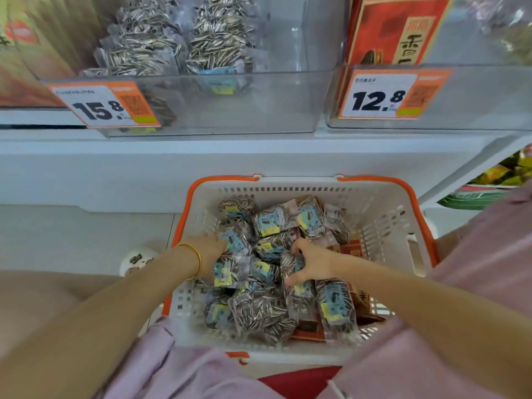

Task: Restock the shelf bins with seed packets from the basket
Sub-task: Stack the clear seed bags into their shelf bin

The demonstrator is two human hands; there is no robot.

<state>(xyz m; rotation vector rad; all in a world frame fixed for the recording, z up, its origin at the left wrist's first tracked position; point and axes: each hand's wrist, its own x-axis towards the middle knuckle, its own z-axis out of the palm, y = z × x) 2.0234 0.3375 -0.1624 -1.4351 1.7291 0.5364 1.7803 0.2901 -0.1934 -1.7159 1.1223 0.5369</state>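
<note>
1. Clear-plastic shelf bin (230, 110), at eleven o'clock above the basket (383, 226), stands part filled. Its price tag (103, 106) covers the front left corner.
2. Left hand (211, 249), with a bangle (197, 260) at the wrist, reaches into the heap from nine o'clock. Its fingertips are buried, so I cannot tell what they hold.
3. Seed packets (267, 224) fill the basket. They should be light, crinkly film pouches, slippery and shifting, and are best pinched across the middle.
4. Right hand (315, 264), at the heap's centre, has thumb and curled fingers clamped round one or two packets.
5. Red cartons (354, 249) at three o'clock lie mostly hidden underneath.
</note>
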